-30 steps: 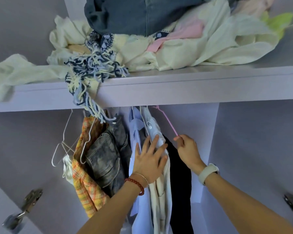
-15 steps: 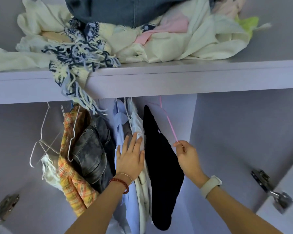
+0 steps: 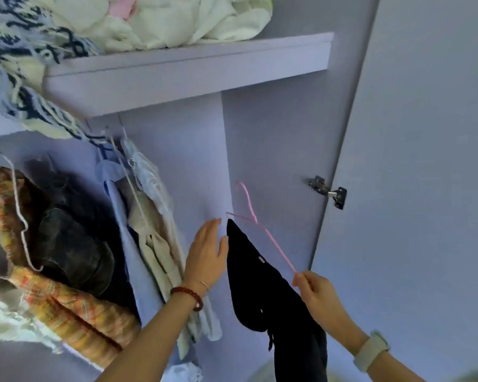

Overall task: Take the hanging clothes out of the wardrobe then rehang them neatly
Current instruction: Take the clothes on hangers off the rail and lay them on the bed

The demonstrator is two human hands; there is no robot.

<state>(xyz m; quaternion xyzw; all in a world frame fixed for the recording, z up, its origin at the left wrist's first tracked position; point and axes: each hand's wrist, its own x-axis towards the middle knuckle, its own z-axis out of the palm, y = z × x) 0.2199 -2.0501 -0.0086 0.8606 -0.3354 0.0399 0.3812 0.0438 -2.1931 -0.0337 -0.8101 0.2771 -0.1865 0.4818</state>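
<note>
A black garment (image 3: pixel 262 293) hangs on a thin pink hanger (image 3: pixel 262 230), off the rail and in front of the wardrobe's right side. My right hand (image 3: pixel 318 296) pinches the lower end of the pink hanger. With straight fingers, my left hand (image 3: pixel 207 252) is held up between the black garment and the clothes still on the rail. Those are a cream and pale blue shirt (image 3: pixel 149 238), a dark denim piece (image 3: pixel 72 244) and an orange plaid shirt (image 3: pixel 66 304).
A lilac shelf (image 3: pixel 188 75) above carries a heap of loose clothes (image 3: pixel 155 20) and a blue-and-white fringed knit (image 3: pixel 20 64) that droops over its edge. The open wardrobe door (image 3: pixel 425 188) with a metal hinge (image 3: pixel 329 191) stands at the right. White wire hanger (image 3: pixel 20 213) at left.
My right hand has lifted the pink hanger with the black garment off the rail and drawn it down to the right. My left hand has left the pale shirts. The view swung right.
</note>
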